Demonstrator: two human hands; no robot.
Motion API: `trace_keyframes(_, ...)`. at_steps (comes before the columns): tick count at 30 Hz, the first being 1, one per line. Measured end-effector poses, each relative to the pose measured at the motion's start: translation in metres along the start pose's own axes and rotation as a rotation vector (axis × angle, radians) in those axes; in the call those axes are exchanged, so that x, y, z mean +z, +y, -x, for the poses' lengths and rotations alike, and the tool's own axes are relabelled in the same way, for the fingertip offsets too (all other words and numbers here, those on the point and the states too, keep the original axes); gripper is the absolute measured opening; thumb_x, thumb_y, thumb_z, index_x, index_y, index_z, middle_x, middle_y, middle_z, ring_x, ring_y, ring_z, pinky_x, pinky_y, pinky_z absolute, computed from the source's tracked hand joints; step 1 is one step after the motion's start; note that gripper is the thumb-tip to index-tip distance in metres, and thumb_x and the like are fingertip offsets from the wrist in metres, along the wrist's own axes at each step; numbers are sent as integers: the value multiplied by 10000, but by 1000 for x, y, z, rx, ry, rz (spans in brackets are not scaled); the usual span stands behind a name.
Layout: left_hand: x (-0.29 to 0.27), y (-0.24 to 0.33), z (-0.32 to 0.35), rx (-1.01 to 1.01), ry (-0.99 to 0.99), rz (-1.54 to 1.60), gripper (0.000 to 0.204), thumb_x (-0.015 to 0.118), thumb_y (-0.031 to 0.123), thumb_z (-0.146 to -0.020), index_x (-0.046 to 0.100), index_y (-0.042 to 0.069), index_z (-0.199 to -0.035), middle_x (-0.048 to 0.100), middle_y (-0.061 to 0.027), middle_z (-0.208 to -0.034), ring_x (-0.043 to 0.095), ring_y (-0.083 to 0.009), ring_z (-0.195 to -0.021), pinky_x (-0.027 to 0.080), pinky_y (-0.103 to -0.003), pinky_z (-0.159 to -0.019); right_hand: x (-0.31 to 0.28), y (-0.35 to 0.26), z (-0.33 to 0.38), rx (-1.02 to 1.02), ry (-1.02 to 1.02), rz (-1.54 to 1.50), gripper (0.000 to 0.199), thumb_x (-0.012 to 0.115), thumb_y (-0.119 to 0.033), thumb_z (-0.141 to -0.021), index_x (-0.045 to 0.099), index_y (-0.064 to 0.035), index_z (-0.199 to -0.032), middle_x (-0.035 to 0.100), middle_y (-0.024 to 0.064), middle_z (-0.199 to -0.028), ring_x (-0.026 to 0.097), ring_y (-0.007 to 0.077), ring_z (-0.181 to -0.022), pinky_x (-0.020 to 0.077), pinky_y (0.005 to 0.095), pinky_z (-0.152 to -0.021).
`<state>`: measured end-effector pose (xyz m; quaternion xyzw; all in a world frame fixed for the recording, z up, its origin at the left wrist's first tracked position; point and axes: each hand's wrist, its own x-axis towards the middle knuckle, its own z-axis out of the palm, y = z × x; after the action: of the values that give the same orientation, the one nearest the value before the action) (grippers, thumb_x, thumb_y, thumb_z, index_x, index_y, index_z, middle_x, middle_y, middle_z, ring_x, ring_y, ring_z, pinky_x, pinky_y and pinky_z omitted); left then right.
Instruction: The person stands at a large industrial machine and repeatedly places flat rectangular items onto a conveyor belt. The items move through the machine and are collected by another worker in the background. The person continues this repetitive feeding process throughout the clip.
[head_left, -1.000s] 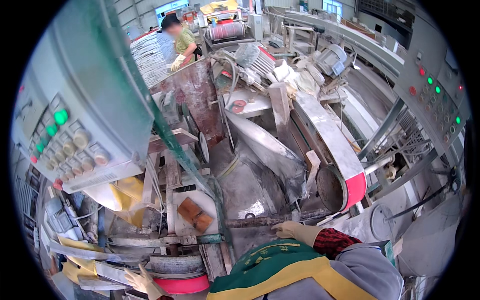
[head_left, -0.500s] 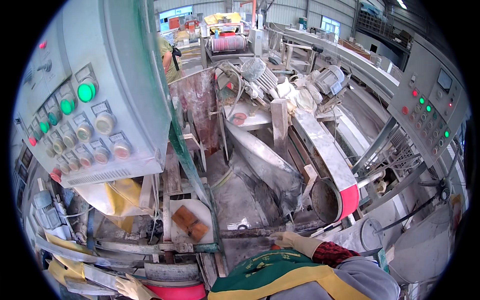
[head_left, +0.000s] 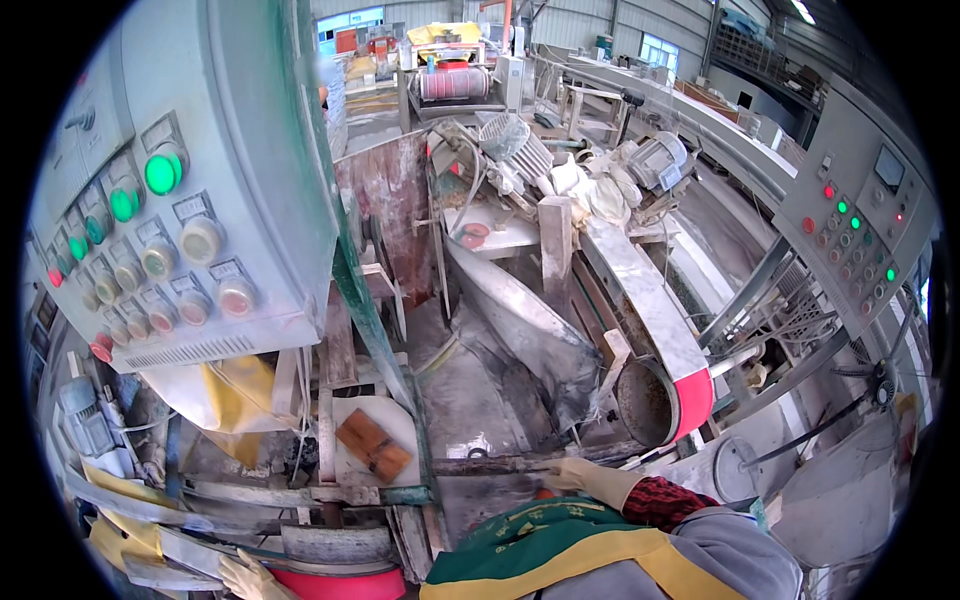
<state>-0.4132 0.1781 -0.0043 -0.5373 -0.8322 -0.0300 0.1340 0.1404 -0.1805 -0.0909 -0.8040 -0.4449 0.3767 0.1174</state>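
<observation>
At the lower left my left hand [head_left: 252, 577], in a pale cream work glove, has its fingers stretched out along the edge of a grey-white slat [head_left: 195, 553]. A red belt [head_left: 340, 583] curves round a roller just to its right. My right hand [head_left: 592, 480] wears a similar glove under a red-and-black checked sleeve. It is in front of my green apron [head_left: 530, 525] at a dark horizontal bar [head_left: 500, 465], with its fingers bent over. A small orange-red piece shows beneath these fingers, mostly hidden, and I cannot tell what it is.
A control cabinet [head_left: 215, 290] with lit green buttons hangs at upper left, another panel [head_left: 860, 200] at right. A sanding belt [head_left: 693, 400] rounds a drum ahead of my right hand. A brown block [head_left: 373, 445] lies on a pale plate. Dusty motors [head_left: 515, 145] stand farther back.
The whole view has shifted slightly, with the cabinet a little farther left. The person behind the cabinet is now almost out of sight. Both my hands stay in nearly the same places.
</observation>
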Motion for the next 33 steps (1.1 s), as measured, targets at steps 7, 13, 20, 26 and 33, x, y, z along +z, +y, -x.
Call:
trace_keyframes(7,-12,3,18,130,-20,28,591,410,520,-912,374,155,-1376,341,-142,-1424,314,-309,-1302,300,-442,-1030,8,7,-4,54,-53,-69,495,500,-339,-806,487,-251,-1292,634,156,-1049,606,321,-955,470,386,-860)
trace_keyframes(13,2,2,9,150,-163,39,630,470,520,-883,312,216,-1411,233,-141,-1480,233,-366,-1339,259,-490,-1051,16,17,-6,0,0,-16,476,523,-314,-830,487,-222,-1295,634,99,-837,615,229,-770,488,319,-724)
trace_keyframes(20,8,0,9,137,-242,-3,601,433,497,-907,276,245,-1429,183,-155,-1496,192,-392,-1350,256,-524,-1044,9,11,-4,37,-70,-57,489,501,-329,-814,481,-240,-1294,622,132,-1033,594,296,-950,457,368,-856)
trace_keyframes(26,25,-4,34,188,-184,66,568,461,394,-921,270,235,-1431,195,-169,-1492,196,-388,-1352,246,-501,-1064,1,12,7,58,-109,-136,501,488,-324,-809,474,-222,-1298,584,154,-1180,567,319,-1062,439,380,-921)
trace_keyframes(33,-10,35,135,230,-123,168,562,537,241,-866,347,178,-1391,287,-232,-1432,225,-415,-1324,245,-459,-1081,42,59,-14,-113,-2,-130,486,547,-323,-816,493,-194,-1281,630,146,-946,609,278,-880,483,357,-810)
